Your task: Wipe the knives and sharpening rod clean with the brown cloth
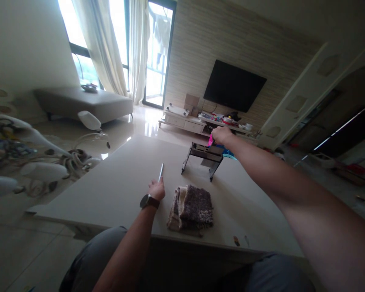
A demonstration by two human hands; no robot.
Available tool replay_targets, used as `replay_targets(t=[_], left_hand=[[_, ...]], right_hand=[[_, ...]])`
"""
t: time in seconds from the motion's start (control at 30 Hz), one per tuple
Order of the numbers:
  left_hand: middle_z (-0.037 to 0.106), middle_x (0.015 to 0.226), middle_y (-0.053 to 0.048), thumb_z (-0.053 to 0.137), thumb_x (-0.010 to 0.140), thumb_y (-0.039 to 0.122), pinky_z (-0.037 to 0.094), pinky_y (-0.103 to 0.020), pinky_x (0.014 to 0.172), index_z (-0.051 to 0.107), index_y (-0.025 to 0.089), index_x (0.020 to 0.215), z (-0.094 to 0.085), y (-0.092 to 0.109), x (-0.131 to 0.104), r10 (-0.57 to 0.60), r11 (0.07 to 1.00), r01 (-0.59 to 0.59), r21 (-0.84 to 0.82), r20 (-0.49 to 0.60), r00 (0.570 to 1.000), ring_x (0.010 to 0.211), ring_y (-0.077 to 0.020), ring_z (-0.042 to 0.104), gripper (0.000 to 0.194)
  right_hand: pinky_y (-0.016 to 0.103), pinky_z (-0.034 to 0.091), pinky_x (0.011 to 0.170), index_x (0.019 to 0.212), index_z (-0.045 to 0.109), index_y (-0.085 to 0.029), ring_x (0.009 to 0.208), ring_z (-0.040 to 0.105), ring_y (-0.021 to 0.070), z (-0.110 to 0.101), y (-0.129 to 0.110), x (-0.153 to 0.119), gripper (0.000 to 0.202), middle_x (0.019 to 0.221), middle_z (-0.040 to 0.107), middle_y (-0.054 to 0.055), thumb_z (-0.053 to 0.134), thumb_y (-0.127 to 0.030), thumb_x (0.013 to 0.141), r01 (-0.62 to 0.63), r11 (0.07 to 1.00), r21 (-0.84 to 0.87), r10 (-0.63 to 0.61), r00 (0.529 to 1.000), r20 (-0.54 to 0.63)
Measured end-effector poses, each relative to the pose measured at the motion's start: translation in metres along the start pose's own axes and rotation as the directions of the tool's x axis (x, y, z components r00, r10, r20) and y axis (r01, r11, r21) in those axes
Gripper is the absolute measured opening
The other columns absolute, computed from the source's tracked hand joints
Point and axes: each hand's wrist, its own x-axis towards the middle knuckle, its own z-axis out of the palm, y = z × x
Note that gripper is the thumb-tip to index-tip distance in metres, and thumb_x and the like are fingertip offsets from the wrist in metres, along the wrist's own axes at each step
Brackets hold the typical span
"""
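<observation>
A seated person works at a pale table (115, 182) in a living room, one hand on each of two things. The left hand (157, 190) is closed around the near end of a slim, light-coloured blade or rod (161, 172); what it is exactly is too small to tell. Its long axis runs almost straight away from the person, tip pointing toward the far edge of the table and raised slightly off the surface. The left forearm, a dark watch (149, 200) at the wrist, comes up from the lap and is bent. Just to the right of that hand lies a folded brown cloth (191, 207), near but apart from it.

The right hand (220, 135) is well forward, arm stretched nearly full length, fingers curled over the top far corner of a small dark metal stand (203, 156) that sits on angled legs beyond the cloth. Something pink (211, 140) shows under the hand; whether the fingers clamp it or the stand's rim cannot be told. The stand lies ahead and to the right of the blade's tip, well apart from it, and the left hand is the nearer to the cloth.
</observation>
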Motion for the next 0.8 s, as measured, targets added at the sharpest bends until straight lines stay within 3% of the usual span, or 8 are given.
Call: replay_targets(t=[0.17, 0.3, 0.43, 0.53, 0.6, 0.67, 0.73, 0.8], left_hand=[[0.046, 0.132, -0.040, 0.062, 0.067, 0.003, 0.044, -0.056, 0.096, 0.034, 0.002, 0.149, -0.004, 0.007, 0.010, -0.083, 0.979, 0.092, -0.184, 0.058, 0.995, 0.117, -0.0480, 0.060, 0.086], [0.063, 0.111, -0.021, 0.069, 0.064, -0.001, 0.049, -0.047, 0.095, 0.029, 0.009, 0.150, -0.015, 0.010, 0.012, -0.068, 0.904, 0.105, -0.415, 0.103, 0.992, 0.111, -0.0362, 0.063, 0.095], [0.065, 0.095, -0.008, 0.074, 0.073, 0.006, 0.057, -0.036, 0.082, 0.032, 0.017, 0.146, -0.023, 0.017, 0.007, -0.021, 0.704, 0.117, -0.700, 0.144, 0.989, 0.087, -0.0225, 0.069, 0.085], [0.067, 0.093, -0.008, 0.071, 0.081, 0.006, 0.059, -0.029, 0.079, 0.035, 0.016, 0.141, -0.026, 0.026, 0.004, -0.005, 0.501, 0.159, -0.851, 0.181, 0.984, 0.081, -0.0172, 0.071, 0.071], [0.068, 0.094, -0.010, 0.067, 0.084, 0.003, 0.059, -0.025, 0.077, 0.039, 0.014, 0.134, -0.027, 0.034, 0.004, 0.007, 0.379, 0.186, -0.906, 0.204, 0.979, 0.083, -0.0160, 0.073, 0.058], [0.068, 0.095, -0.010, 0.061, 0.088, 0.001, 0.060, -0.023, 0.074, 0.043, 0.013, 0.125, -0.028, 0.041, 0.004, 0.018, 0.286, 0.199, -0.937, 0.213, 0.977, 0.084, -0.0150, 0.073, 0.042], [0.067, 0.095, -0.008, 0.057, 0.091, 0.001, 0.060, -0.021, 0.073, 0.046, 0.015, 0.118, -0.027, 0.046, 0.003, 0.026, 0.227, 0.194, -0.954, 0.205, 0.978, 0.084, -0.0136, 0.073, 0.032], [0.066, 0.095, -0.006, 0.055, 0.092, 0.001, 0.060, -0.020, 0.074, 0.046, 0.017, 0.114, -0.025, 0.049, 0.002, 0.027, 0.205, 0.175, -0.963, 0.185, 0.982, 0.084, -0.0119, 0.072, 0.030]], right_hand=[[0.034, 0.054, 0.084, 0.106, 0.079, -0.018, 0.110, 0.068, 0.0296, 0.032, -0.005, 0.003, 0.030, 0.117, 0.074, 0.016, 0.076, -0.016, 0.076, 0.035, 0.998, 0.050, -0.036, 0.999, 0.019], [0.033, 0.052, 0.084, 0.105, 0.079, -0.021, 0.108, 0.067, 0.0281, 0.054, -0.003, 0.007, 0.029, 0.114, 0.075, 0.012, 0.078, -0.018, 0.076, 0.068, 0.993, 0.092, -0.068, 0.998, 0.001], [0.035, 0.049, 0.087, 0.107, 0.077, -0.021, 0.112, 0.063, 0.0287, 0.064, 0.005, 0.006, 0.028, 0.121, 0.070, 0.011, 0.078, -0.022, 0.079, 0.116, 0.986, 0.119, -0.112, 0.993, -0.044], [0.044, 0.041, 0.097, 0.113, 0.072, -0.016, 0.125, 0.050, 0.0342, 0.066, 0.002, -0.003, 0.032, 0.130, 0.062, 0.016, 0.074, -0.026, 0.084, 0.189, 0.979, 0.079, -0.167, 0.959, -0.230], [0.048, 0.036, 0.100, 0.117, 0.067, -0.013, 0.127, 0.045, 0.0359, 0.066, -0.010, -0.013, 0.034, 0.133, 0.058, 0.018, 0.070, -0.027, 0.087, 0.289, 0.957, 0.022, -0.259, 0.885, -0.386], [0.046, 0.034, 0.098, 0.119, 0.063, -0.015, 0.122, 0.047, 0.0338, 0.067, -0.031, -0.028, 0.032, 0.131, 0.058, 0.017, 0.067, -0.028, 0.090, 0.459, 0.887, -0.042, -0.429, 0.788, -0.441], [0.043, 0.035, 0.095, 0.119, 0.061, -0.018, 0.116, 0.050, 0.0306, 0.070, -0.061, -0.044, 0.031, 0.127, 0.060, 0.014, 0.065, -0.033, 0.092, 0.642, 0.758, -0.113, -0.616, 0.649, -0.446], [0.039, 0.039, 0.089, 0.122, 0.058, -0.021, 0.108, 0.054, 0.0274, 0.074, -0.094, -0.060, 0.032, 0.123, 0.062, 0.012, 0.062, -0.036, 0.095, 0.755, 0.641, -0.140, -0.717, 0.523, -0.460]])
